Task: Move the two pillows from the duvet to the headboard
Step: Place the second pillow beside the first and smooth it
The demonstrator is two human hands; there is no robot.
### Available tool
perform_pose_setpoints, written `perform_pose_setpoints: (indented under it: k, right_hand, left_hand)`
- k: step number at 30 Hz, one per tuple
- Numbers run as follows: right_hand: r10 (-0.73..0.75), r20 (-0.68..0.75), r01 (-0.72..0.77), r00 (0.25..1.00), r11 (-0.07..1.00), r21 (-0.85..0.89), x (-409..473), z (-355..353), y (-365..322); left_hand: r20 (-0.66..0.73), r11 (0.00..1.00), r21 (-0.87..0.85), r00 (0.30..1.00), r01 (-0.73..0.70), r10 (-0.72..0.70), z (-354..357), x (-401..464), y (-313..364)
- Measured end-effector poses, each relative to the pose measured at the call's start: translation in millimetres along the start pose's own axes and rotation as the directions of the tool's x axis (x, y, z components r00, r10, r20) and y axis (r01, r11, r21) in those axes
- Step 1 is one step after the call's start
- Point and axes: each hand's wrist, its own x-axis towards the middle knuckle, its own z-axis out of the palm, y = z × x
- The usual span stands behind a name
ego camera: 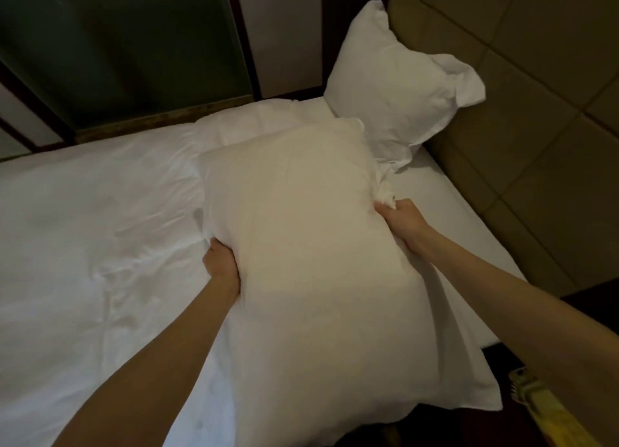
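— Dim hotel-style room: what fills it?

— Mostly a bed under a white duvet [100, 212], rumpled and creased, with a tan padded headboard [536, 111] of square panels along the right side. Behind the bed stands a dark glass panel [117, 44] in a reddish-brown frame.

— Where are the pillows?

— One white pillow [395, 81] leans upright against the headboard at the far corner, its flap edge flopping to the right. The second pillow [311, 262] is large in the foreground, over the near edge of the bed — held from both sides.

— And the hands?

— Left hand [221, 262] is closed on the pillow's left edge, fingers curled into the fabric. Right hand [400, 219] is clenched on the right edge, bunching the case into a tuft.

— Any labels or writing?

— None that can be read. A yellow object [549, 413] shows at the lower right; I cannot tell what it is.
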Motion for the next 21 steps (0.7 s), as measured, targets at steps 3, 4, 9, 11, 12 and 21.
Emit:
perform_pose_setpoints:
  k: [3,4,9,11,12,21]
  right_hand:
    - [-0.044,-0.067,0.041,0.997,0.998,-0.037,-0.6,-17.1,2.5]
    - [-0.067,-0.083,0.062,0.994,0.996,-0.063,0.9,-23.2,2.9]
    - [-0.158,-0.206,0.115,0.966,0.972,-0.205,15.7,-59.0,-0.2]
    - [-0.174,-0.289,0.102,0.942,0.964,-0.246,20.8,-72.7,-2.5]
    - [-0.183,-0.325,0.093,0.928,0.958,-0.272,22.0,-79.7,-4.6]
    - [-0.275,-0.460,0.065,0.844,0.905,-0.421,25.3,-166.3,-12.2]
  left_hand:
    - [0.080,1.000,0.019,0.997,0.002,-0.004,21.9,-3.2,-2.3]
    - [0.115,1.000,0.024,0.993,0.018,-0.021,28.9,-5.3,-2.6]
    - [0.406,0.976,-0.089,0.902,0.199,-0.147,71.9,-8.0,-0.7]
    - [0.477,0.959,-0.099,0.858,0.265,-0.188,90.2,-9.2,-2.4]
    - [0.504,0.957,-0.074,0.838,0.282,-0.208,98.6,-10.9,-2.6]
    - [0.644,0.924,0.218,0.665,0.314,-0.378,182.4,-51.5,-14.7]
